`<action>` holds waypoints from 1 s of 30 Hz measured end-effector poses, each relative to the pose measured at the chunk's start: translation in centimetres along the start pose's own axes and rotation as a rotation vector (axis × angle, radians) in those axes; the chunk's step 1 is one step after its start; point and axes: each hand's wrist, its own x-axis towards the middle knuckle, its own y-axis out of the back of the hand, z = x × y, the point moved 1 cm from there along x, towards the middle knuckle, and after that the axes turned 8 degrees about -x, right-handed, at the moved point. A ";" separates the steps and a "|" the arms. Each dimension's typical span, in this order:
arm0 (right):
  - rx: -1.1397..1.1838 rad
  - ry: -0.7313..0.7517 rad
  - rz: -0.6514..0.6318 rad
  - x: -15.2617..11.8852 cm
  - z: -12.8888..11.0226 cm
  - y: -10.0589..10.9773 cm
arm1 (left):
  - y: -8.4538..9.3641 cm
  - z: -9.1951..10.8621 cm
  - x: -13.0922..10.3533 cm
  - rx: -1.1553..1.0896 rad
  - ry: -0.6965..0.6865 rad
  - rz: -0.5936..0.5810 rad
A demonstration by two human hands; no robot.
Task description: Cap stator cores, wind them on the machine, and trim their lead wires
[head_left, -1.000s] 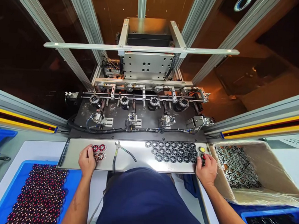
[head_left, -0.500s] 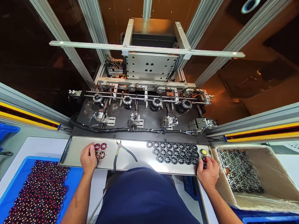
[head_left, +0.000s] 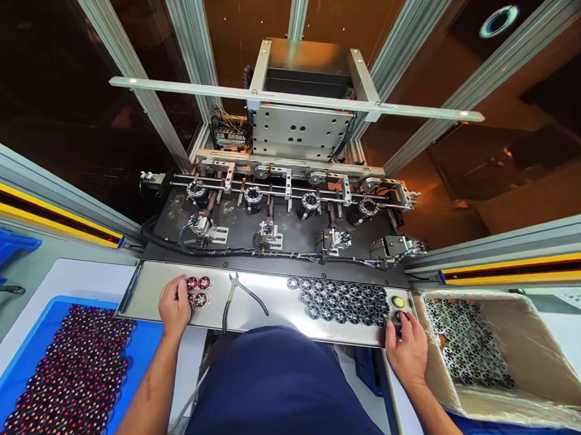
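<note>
My left hand (head_left: 174,307) rests at the left part of the metal tray (head_left: 151,281), fingers curled together; what is under or in them is hidden. Right beside it lie several round red-wound motor stators (head_left: 200,300). At the tray's right end, my right hand (head_left: 407,348) has its thumb and fingers apart, the fingertips at a dark push button (head_left: 399,316). A yellow push button (head_left: 398,302) sits just above it. Rows of black round stators (head_left: 343,302) lie left of this hand. Diagonal cutters (head_left: 238,292) with dark handles lie between the two groups.
Behind the tray stands a machine with four round fixtures (head_left: 310,203) and clamps. A blue bin (head_left: 140,352) of red-wound stators is at left. At right is a lined carton (head_left: 537,341) of metallic round parts. Yellow-edged bars (head_left: 51,217) flank both sides.
The whole view has shifted and tilted slightly. My right hand has drawn back a little from the buttons, uncovering more of them. My left hand stays beside the red stators.
</note>
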 end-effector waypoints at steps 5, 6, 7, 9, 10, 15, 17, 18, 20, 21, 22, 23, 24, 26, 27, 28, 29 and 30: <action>-0.013 0.092 -0.055 -1.3 0.1 1.3 | 0.0 0.0 -0.1 0.007 0.018 -0.002; -0.018 0.103 -0.063 -1.5 0.2 1.5 | 0.0 -0.1 -0.1 0.009 0.022 -0.002; -0.023 0.112 -0.071 -1.5 0.4 1.5 | 0.0 -0.1 -0.1 0.011 0.026 0.000; -0.036 0.119 -0.081 -1.4 0.8 1.6 | 0.0 -0.2 -0.1 0.012 0.031 0.004; -0.044 0.120 -0.084 -1.3 1.1 1.5 | 0.0 -0.2 -0.1 0.013 0.033 0.005; -0.060 0.136 -0.092 -0.2 2.9 1.3 | -0.1 -0.2 -0.1 0.015 0.051 0.004; -0.058 0.144 -0.096 0.2 3.4 1.3 | -0.1 -0.2 -0.1 0.014 0.057 0.000; -0.058 0.145 -0.098 0.4 3.6 1.4 | 0.0 -0.1 -0.2 0.013 0.060 -0.001; -0.061 0.144 -0.104 0.6 3.7 1.5 | 0.0 -0.1 -0.2 0.008 0.063 -0.001; -0.063 0.141 -0.107 0.6 3.6 1.5 | 0.0 0.0 -0.2 0.004 0.064 -0.001; -0.064 0.137 -0.111 0.6 3.6 1.5 | 0.0 0.0 -0.2 0.000 0.065 -0.002; -0.064 0.133 -0.113 0.5 3.5 1.6 | 0.0 0.0 -0.2 -0.004 0.065 -0.004; -0.064 0.128 -0.115 0.4 3.4 1.6 | 0.1 0.1 -0.2 -0.008 0.065 -0.006; -0.059 0.124 -0.117 0.4 3.5 1.7 | 0.1 0.2 -0.2 -0.015 0.071 -0.009; -0.055 0.126 -0.121 0.5 3.6 1.8 | 0.1 0.2 -0.2 -0.019 0.076 -0.008; -0.050 0.134 -0.129 0.9 3.7 2.0 | 0.1 0.3 -0.2 -0.025 0.084 -0.008; -0.048 0.143 -0.140 1.6 3.6 2.4 | 0.1 0.3 -0.2 -0.034 0.093 -0.007; -0.049 0.154 -0.150 2.7 3.2 2.9 | 0.2 0.3 -0.2 -0.044 0.104 -0.007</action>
